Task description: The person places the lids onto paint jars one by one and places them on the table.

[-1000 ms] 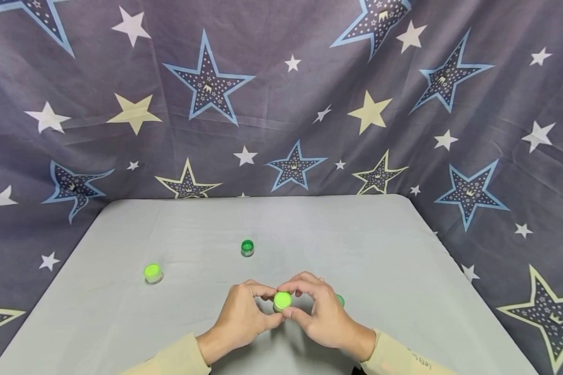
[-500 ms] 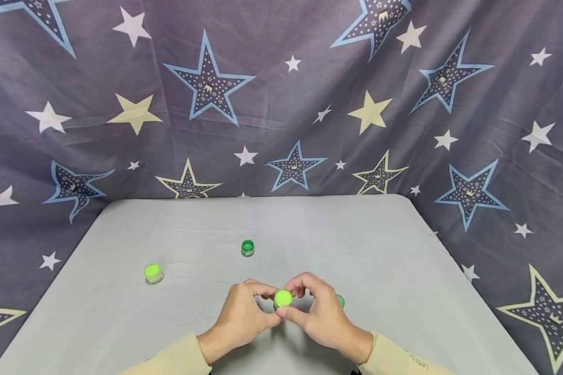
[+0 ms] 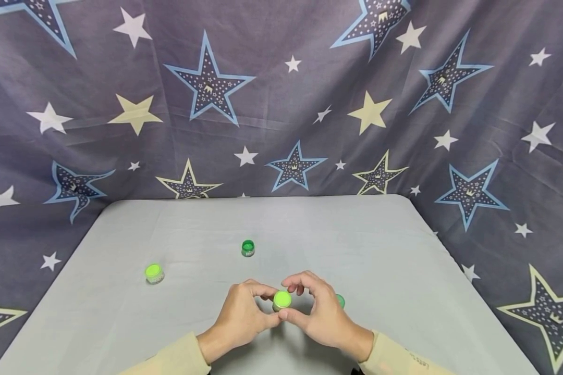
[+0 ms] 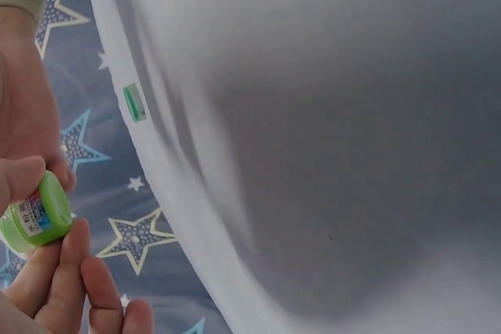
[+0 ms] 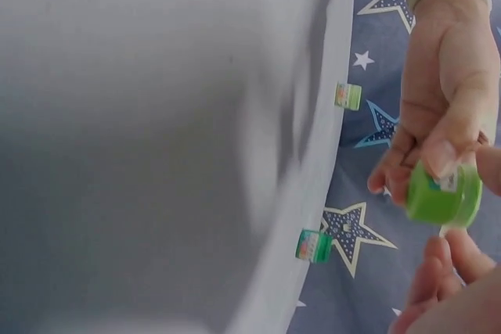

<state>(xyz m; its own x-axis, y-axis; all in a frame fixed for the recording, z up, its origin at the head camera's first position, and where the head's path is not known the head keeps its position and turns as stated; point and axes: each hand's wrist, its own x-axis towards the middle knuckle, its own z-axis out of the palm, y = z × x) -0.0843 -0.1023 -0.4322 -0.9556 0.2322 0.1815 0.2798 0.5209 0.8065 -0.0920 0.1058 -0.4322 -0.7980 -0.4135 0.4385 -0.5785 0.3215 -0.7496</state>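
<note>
In the head view my left hand (image 3: 247, 315) holds a small jar with a bright green lid (image 3: 282, 299) upright over the near middle of the table. In the left wrist view its thumb and fingers (image 4: 66, 271) pinch the jar (image 4: 33, 213), whose printed label shows between them. My right hand (image 3: 316, 312) curves around the other side of the lid. Its thumb lies at the near edge, while the index finger stands slightly apart from the far edge. The right wrist view shows the right fingertips (image 5: 440, 260) just off the green jar (image 5: 442, 197).
A second jar with a bright green lid (image 3: 154, 273) stands to the left. Further back is a jar with a darker green top (image 3: 247, 248). Another green piece (image 3: 340, 301) shows partly behind the right hand. Star-patterned cloth (image 3: 272, 104) borders the grey table (image 3: 192, 224).
My right index finger has lifted off the lid's far edge, and the right thumb has slid slightly left along the near edge. The left hand keeps its grip.
</note>
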